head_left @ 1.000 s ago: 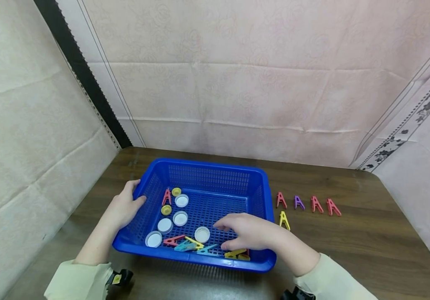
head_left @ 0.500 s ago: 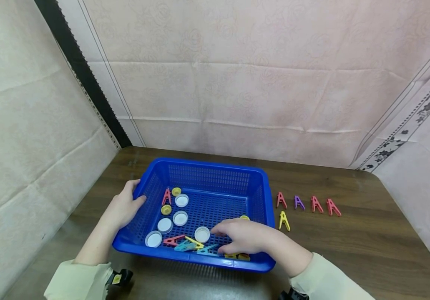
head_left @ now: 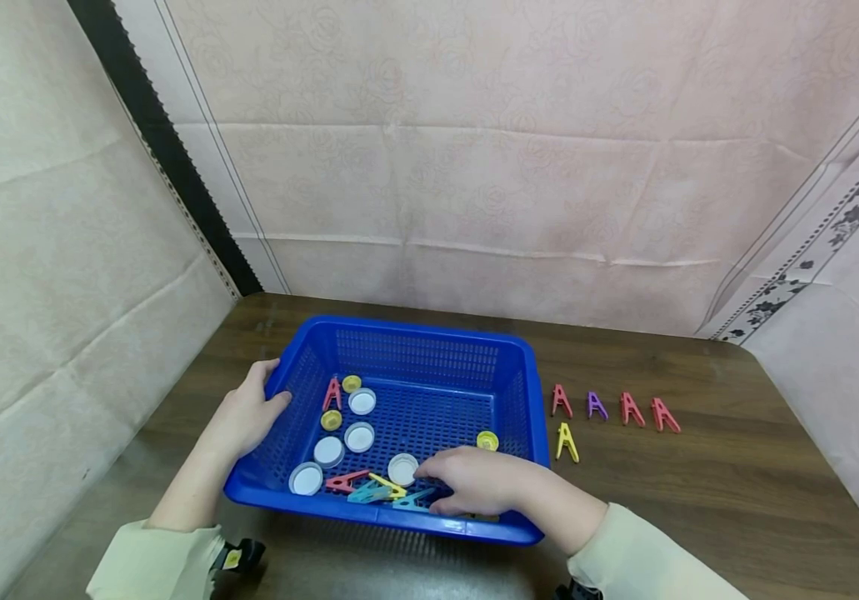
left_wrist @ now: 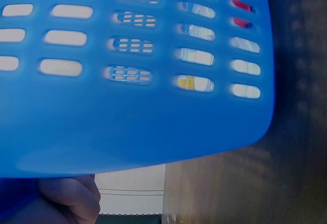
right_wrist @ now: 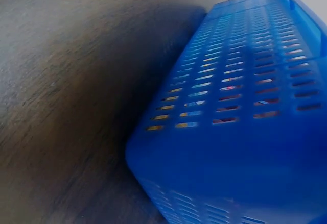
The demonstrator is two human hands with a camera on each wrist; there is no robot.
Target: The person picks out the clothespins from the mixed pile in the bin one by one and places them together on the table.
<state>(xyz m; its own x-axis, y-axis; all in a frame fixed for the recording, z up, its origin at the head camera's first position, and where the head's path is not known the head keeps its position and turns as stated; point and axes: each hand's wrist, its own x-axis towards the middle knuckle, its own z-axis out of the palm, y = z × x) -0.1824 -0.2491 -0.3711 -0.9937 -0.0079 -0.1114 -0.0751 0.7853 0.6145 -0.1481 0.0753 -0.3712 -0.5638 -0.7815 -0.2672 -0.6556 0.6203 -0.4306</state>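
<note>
Brown wood-grain table [head_left: 699, 492] I'm watching remotely
On it: rectangular blue plastic basket [head_left: 414, 354], five A-shaped plastic clips [head_left: 627, 402] (red, purple, yellow).

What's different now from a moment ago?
The right hand's grip moved leftward and nearer the person inside the rectangular blue plastic basket, revealing a round yellow cap. Nothing was visibly picked up or released. The left hand's grip stayed on the basket's rim.

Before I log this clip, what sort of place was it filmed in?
Probably an indoor tabletop recording area, though the wider room isn't shown: pale patterned sheets rise around a wood-grain table, on which sit a blue basket and loose coloured clips.
</note>
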